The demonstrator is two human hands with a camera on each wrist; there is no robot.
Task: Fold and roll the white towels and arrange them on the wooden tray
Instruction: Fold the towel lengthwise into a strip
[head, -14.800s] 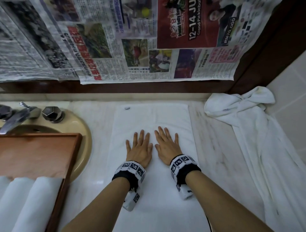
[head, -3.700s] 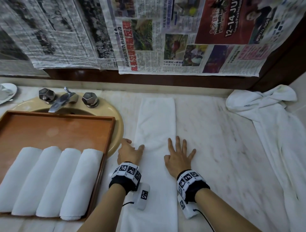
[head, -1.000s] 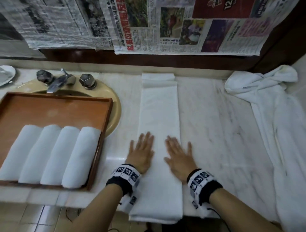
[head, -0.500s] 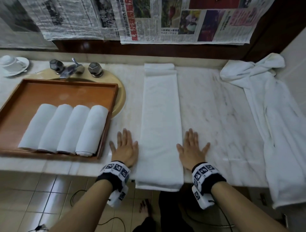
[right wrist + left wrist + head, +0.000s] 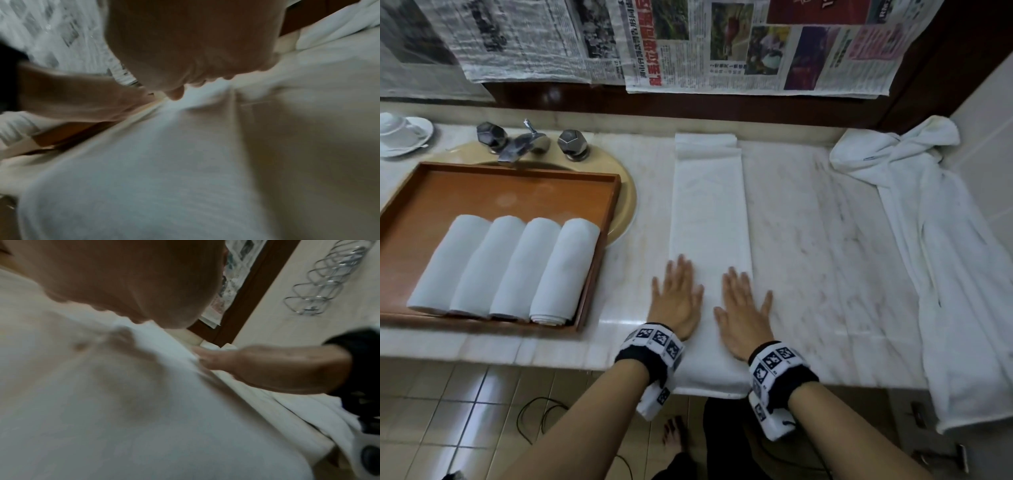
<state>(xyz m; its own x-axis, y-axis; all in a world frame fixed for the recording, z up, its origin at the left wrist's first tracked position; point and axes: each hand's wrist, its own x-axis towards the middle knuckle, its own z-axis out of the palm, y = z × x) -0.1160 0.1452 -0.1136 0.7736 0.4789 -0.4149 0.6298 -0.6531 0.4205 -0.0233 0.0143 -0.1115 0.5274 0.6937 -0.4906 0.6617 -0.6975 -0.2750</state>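
A white towel [image 5: 709,212], folded into a long narrow strip, runs from the counter's back wall to its front edge, where its near end hangs slightly over. My left hand [image 5: 676,298] lies flat on the strip's left edge near the front, fingers straight. Flat on the strip's right side lies my right hand [image 5: 744,308], its thumb spread onto the marble. Both wrist views show a palm pressed on white cloth [image 5: 144,402] [image 5: 164,162]. The wooden tray [image 5: 517,186] at the left holds several rolled white towels [image 5: 510,267] side by side.
A loose white towel [image 5: 935,240] is heaped at the right and drapes over the counter's front edge. The tray rests over a beige sink [image 5: 625,205] with a chrome tap [image 5: 520,145]. A cup and saucer [image 5: 400,132] stand far left. Newspaper [image 5: 722,44] covers the wall.
Half a second ago both hands lay on the marble on either side of the strip; now they have moved inward onto the towel. The towel was a wide sheet earlier and is now a narrow strip.
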